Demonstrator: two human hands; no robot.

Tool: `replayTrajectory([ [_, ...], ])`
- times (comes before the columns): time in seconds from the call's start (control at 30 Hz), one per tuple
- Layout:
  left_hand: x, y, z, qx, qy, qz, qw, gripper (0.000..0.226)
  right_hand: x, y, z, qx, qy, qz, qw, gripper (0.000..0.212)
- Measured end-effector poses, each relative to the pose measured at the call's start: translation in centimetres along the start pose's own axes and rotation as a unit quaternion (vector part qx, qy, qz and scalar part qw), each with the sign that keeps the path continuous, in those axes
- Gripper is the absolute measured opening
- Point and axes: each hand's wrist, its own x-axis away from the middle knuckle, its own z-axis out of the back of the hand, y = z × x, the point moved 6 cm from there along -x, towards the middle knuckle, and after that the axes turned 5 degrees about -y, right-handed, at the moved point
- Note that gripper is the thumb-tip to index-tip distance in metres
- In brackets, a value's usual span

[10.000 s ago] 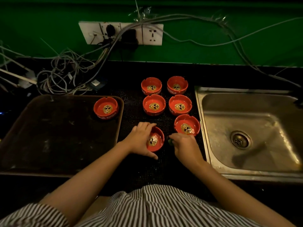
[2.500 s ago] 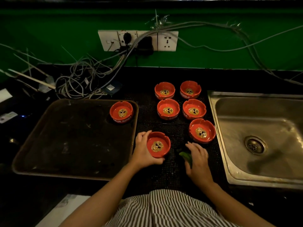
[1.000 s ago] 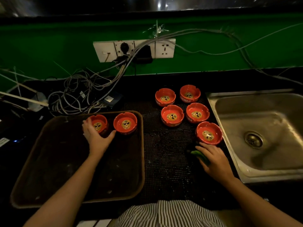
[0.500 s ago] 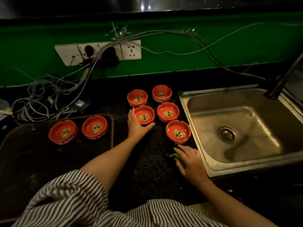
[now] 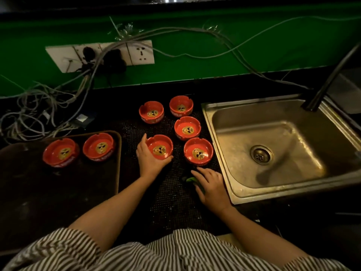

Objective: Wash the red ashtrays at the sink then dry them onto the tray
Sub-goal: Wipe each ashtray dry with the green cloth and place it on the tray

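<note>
Hands: left hand (image 5: 149, 158) curls round the near side of one red ashtray (image 5: 159, 147) on the black mat (image 5: 172, 196), thumb at its right edge; right hand (image 5: 212, 185) lies over a green scrubber (image 5: 192, 180), fingers bent round it.
Mat ashtrays: four more sit on the mat, one (image 5: 198, 151) just right of the held one, one (image 5: 187, 128) behind that, and two at the back (image 5: 151, 112) (image 5: 181, 105).
Tray: dark tray (image 5: 58, 192) on the left of the counter (image 5: 304, 216) carries two ashtrays (image 5: 60, 152) (image 5: 98, 146) side by side along its far edge.
Sink: steel sink (image 5: 220, 153) on the right, drain (image 5: 261, 155) in its floor, dark faucet (image 5: 330, 79) leaning over the far right corner.
Wall: green, with a white socket strip (image 5: 140, 52) and loose cables (image 5: 39, 106) spilling onto the counter.
</note>
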Motion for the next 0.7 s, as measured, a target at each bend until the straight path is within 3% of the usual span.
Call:
replayTrajectory([
  [0.2,6.3,-0.7,1.1,0.012,-0.040,-0.045,0.998,0.129,0.1,0.1,0.2,-0.058,0.001,-0.017,0.998,0.045],
  [0.33,8.4,-1.7,2.0,0.029,-0.123,-0.086,0.988,0.136,-0.8,-1.1,1.6,-0.209,0.047,-0.083,0.973,0.032],
  [0.47,9.3,-2.0,2.4,0.048,-0.192,-0.114,0.974,0.143,-2.0,-5.1,2.1,-0.255,0.058,-0.052,0.964,0.031],
  [0.7,12.1,-2.6,1.6,-0.072,-0.044,-0.028,0.996,0.129,-5.8,-9.3,-1.2,-0.085,-0.067,0.056,0.993,0.036],
])
